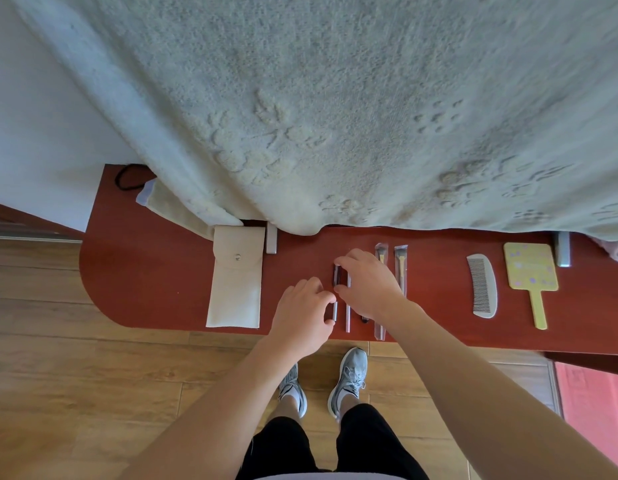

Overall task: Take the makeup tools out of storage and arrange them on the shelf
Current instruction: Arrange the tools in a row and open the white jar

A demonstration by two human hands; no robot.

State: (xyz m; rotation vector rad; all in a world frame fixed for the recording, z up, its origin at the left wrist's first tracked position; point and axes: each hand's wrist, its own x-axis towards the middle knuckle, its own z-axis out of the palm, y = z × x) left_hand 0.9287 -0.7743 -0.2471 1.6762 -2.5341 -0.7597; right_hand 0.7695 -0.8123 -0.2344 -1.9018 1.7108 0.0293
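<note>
Slim dark makeup brush point(336, 277) on the red-brown wooden shelf point(162, 271): right hand point(368, 285) pinches its head, left hand point(305, 306) its handle. Cream fabric pouch point(235, 282) lies left.

Both bare forearms stretched forward, left hand point(305, 313) pinching a brush point(337, 277) low, right hand point(368, 285) pinching its upper end, palms down

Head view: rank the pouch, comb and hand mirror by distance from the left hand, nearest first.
1. Cream pouch, just left of the left hand.
2. Comb, well off to the right.
3. Yellow hand mirror, farthest right, beyond the comb.
</note>
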